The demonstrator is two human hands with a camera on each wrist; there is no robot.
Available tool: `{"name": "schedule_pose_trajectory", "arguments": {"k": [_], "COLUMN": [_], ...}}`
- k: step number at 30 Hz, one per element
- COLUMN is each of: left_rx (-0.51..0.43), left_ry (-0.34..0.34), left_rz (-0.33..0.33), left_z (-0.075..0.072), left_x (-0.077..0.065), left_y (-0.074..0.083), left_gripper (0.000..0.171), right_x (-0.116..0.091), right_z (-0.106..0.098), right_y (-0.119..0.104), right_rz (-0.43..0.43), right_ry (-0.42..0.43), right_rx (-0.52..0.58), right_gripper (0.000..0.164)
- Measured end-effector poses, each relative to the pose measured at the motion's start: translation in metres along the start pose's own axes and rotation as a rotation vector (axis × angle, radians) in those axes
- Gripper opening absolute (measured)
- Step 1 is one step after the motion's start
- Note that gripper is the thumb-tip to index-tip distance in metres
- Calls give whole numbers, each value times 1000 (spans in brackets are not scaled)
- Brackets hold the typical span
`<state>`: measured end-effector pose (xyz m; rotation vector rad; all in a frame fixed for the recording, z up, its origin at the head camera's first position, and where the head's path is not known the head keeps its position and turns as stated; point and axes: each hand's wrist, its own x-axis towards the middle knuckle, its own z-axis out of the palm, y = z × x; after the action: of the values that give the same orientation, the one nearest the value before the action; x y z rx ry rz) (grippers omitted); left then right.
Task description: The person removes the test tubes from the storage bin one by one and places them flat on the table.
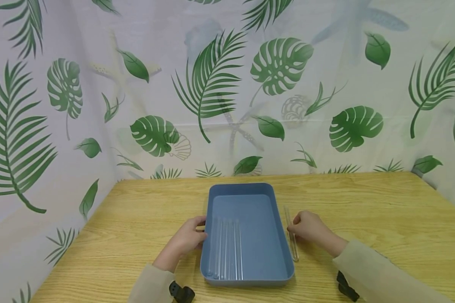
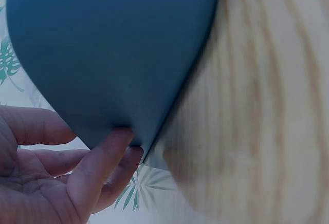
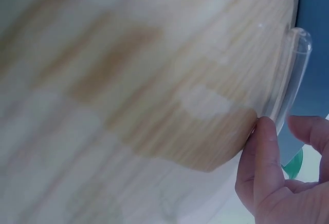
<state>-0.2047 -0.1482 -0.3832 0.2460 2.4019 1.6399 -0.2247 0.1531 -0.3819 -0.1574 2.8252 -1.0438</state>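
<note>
A blue rectangular tray (image 1: 263, 235) lies on the wooden table, with several clear glass test tubes (image 1: 227, 250) side by side in its left half. My left hand (image 1: 185, 239) is at the tray's left side; in the left wrist view, fingertips (image 2: 123, 134) touch the tray's outer wall (image 2: 113, 54). Just outside the right wall, my right hand (image 1: 311, 227) pinches another clear test tube (image 1: 293, 248) between thumb and fingers. That tube runs roughly along the tray's side. Its rounded end (image 3: 303, 39) points away from the fingers in the right wrist view.
The wooden table (image 1: 364, 206) extends to both sides of the tray. White cloth with green leaf prints (image 1: 227, 155) hangs behind the table and along its sides. A black wrist strap (image 1: 346, 287) shows at the right sleeve.
</note>
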Motion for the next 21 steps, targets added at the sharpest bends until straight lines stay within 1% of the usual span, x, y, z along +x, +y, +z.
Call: {"name": "schedule_pose_trajectory", "arguments": {"k": [5,10,13,17,21], "left_rx": [-3,-4,-8,-10,0], "left_ry": [0,-1,-4,-5,0], "left_rz": [-1,-4,-4,-4,-4], "left_z": [0,0,0,0,0], "left_x": [0,0,0,0,0], "left_y": [1,1,1,1,0], "left_gripper": [47,47,47,47,47], "right_x": [0,-1,-2,-5,-7], "right_z": [-2,-8,-12,-17,-22], "right_y": [1,0,-3,-7,-11], "right_rz": [0,1,25,47,26], "right_ry": [0,-18,-34,-56,-58], "right_rx": [1,-5,61,165,222], "right_gripper": [16,26,33,38,38]}}
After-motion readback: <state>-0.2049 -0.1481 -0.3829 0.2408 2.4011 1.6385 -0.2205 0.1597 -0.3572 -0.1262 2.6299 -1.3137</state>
